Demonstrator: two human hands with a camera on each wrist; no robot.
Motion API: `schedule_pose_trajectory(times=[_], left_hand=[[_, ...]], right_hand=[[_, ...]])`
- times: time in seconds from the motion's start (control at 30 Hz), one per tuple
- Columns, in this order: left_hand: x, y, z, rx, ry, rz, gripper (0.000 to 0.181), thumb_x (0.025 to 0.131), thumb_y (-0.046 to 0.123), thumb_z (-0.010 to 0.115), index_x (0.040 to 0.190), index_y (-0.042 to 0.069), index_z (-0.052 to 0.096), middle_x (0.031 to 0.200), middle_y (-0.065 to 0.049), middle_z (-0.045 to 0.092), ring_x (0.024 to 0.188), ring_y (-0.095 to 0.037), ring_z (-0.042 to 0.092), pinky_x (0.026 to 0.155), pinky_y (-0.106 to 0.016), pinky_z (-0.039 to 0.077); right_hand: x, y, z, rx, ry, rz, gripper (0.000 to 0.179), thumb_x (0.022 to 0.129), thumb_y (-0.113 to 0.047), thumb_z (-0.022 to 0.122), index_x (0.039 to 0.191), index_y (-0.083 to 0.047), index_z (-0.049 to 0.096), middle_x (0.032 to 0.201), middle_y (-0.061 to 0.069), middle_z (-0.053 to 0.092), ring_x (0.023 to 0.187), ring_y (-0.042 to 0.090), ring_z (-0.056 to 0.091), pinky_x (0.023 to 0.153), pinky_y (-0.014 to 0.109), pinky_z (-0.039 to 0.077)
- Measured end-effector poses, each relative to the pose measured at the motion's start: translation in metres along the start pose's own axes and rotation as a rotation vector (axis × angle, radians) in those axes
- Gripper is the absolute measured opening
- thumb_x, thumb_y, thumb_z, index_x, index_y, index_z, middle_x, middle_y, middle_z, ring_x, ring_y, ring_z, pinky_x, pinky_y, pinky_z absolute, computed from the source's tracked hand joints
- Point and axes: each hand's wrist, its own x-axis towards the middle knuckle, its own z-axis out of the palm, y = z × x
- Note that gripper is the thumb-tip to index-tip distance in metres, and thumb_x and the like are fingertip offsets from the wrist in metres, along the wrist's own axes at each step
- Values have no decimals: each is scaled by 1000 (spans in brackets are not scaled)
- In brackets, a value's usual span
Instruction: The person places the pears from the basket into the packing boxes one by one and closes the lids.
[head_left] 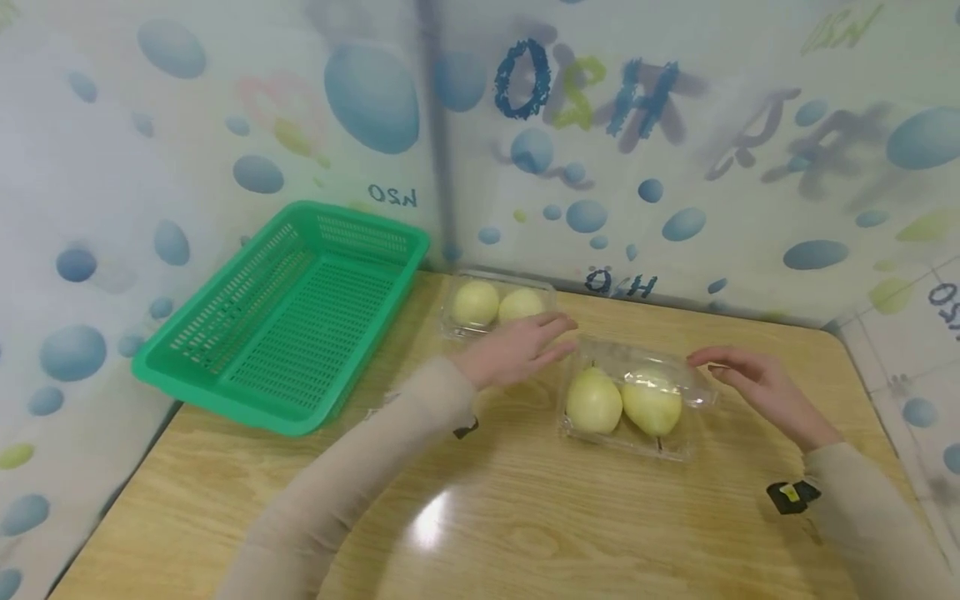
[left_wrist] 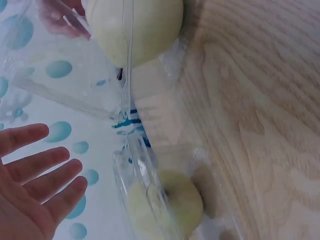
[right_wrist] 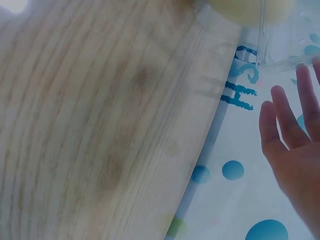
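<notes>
A clear plastic box point(head_left: 626, 442) holds two pale yellow-green pears point(head_left: 594, 402), its clear lid point(head_left: 630, 360) raised at the back. My right hand point(head_left: 772, 392) is at the lid's right corner, fingers fairly straight; in the right wrist view the fingertips point(right_wrist: 303, 72) come right up to the lid's edge. My left hand point(head_left: 513, 348) hovers left of the lid with fingers spread and nothing in them, as the left wrist view also shows. Behind it, a second clear box point(head_left: 456, 332) holds two more pears point(head_left: 476, 302), partly covered by the left hand.
A green slatted plastic basket point(head_left: 330, 400) stands at the back left of the wooden table point(head_left: 600, 533). Part of a clear plastic piece point(head_left: 384, 406) shows beside the left sleeve. A patterned curtain point(head_left: 495, 192) hangs along the table's back edge.
</notes>
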Motion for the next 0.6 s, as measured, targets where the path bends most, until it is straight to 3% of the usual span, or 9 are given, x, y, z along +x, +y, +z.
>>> schedule_pose_trajectory(times=[0.2,0.3,0.47,0.6], left_hand=[[4,6,15,-1,-81,-9,58,104,46,31,149,8,35,153,-16,30,138,-30,32,113,-39,27],[5,6,26,71,-102,8,60,103,48,33,148,9,36,155,-16,26,140,-29,29,113,-38,24],[4,7,42,232,-93,90,61,100,47,43,146,6,39,153,-19,27,141,-31,26,115,-41,21],[2,8,46,281,-56,118,60,99,45,48,144,5,41,151,-20,30,140,-33,28,114,-45,21]], right_hand=[[-3,0,7,11,9,-45,22,100,-4,50,114,2,65,125,-3,60,117,-5,47,88,8,40],[-6,1,10,-13,2,-75,21,99,-2,51,112,1,67,126,-2,59,116,-4,47,88,9,41],[-13,1,15,-61,0,-76,20,98,-3,52,107,-4,70,126,6,58,116,-4,47,84,11,42],[-20,-1,21,-11,44,-51,18,97,-1,53,107,1,69,124,4,59,114,-3,49,84,10,44]])
